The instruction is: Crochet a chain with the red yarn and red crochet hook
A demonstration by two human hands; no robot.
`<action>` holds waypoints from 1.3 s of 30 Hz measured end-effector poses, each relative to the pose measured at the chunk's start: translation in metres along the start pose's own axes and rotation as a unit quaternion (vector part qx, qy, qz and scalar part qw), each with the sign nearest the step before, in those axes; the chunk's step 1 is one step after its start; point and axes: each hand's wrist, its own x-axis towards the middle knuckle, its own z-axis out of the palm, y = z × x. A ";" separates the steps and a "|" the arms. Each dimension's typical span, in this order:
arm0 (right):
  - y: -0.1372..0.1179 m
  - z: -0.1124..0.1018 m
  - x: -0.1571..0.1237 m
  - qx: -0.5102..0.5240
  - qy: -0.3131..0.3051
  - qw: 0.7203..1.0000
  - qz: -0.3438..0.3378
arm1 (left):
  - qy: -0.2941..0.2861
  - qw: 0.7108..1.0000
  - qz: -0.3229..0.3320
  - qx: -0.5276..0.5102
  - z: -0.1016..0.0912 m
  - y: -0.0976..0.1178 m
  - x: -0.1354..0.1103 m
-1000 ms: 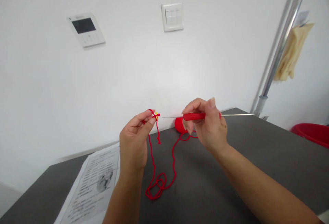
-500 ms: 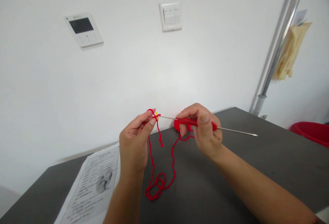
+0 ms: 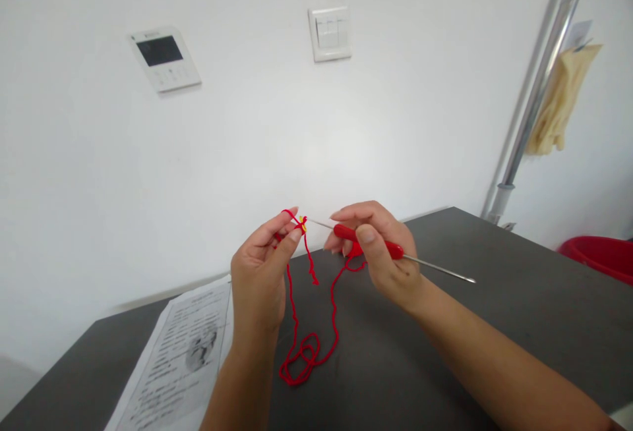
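Your crochet hook [image 3: 390, 250] lies on a long slant: its thin metal tip points up and to the left at the yarn knot, and the bare steel tail runs down to the right, out past your wrist. Your right hand [image 3: 378, 253] is closed around the hook's smooth red grip, thumb on top and fingers curled beneath.

Your left hand [image 3: 260, 273] is raised above the desk [image 3: 494, 325], with thumb and forefinger pinched narrow on a small loop of red yarn [image 3: 302, 325] that has a fleck of yellow at the knot. A short tail dangles just below the pinch. The longer strand drops to the desk, coils there in a loose tangle, then climbs toward your right hand.

Half a second ago the hook lay flatter and its tail reached farther right. Now it tilts more steeply, and your right hand sits lower and closer to the left. The tip remains at the knot.

The yarn is thin and slightly fuzzy, and the desk is matte dark grey. A printed sheet of paper [image 3: 182, 358] lies flat near your left forearm.
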 end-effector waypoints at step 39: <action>0.001 -0.008 0.019 -0.161 -0.104 0.955 -0.225 | -0.195 0.978 -0.060 0.039 -0.017 0.017 -0.002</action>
